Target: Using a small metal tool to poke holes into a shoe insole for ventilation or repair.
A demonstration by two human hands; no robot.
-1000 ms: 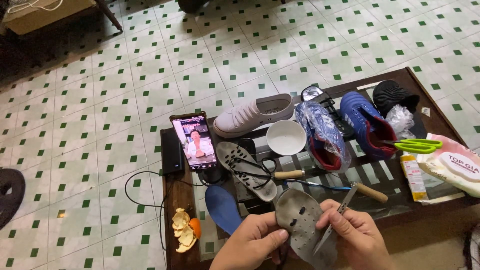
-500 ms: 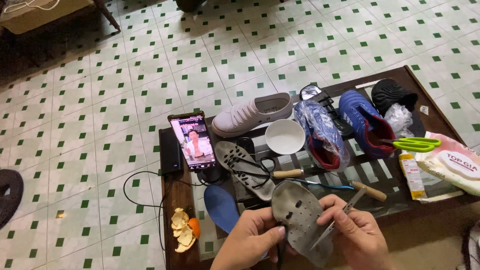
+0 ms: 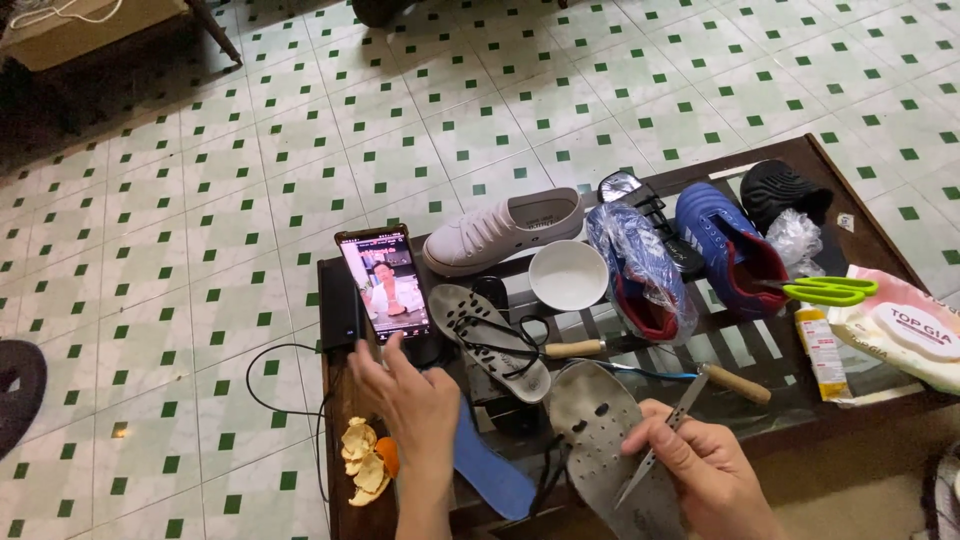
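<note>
Sole, grey and full of holes, lies at the near edge of the table, propped against the right hand. That hand is closed around a thin metal tool, which slants across the sole's surface with its tip low near the sole's near end. The left hand is off the sole, fingers spread loosely and holding nothing, reaching up so its fingertips meet the bottom edge of the phone, which stands lit against a dark box at the table's far left.

Going by size across the dark slatted table: a white shoe lies along the far edge; a blue shoe sits beside a second one wrapped in clear plastic; a pale packet rests at the right end. A perforated insole lies between the phone and the sole, and a blue insole lies just left of the sole, beside the left wrist. A white bowl stands behind them. Green scissors rest on the blue shoe. Orange peel sits at the near left corner.
</note>
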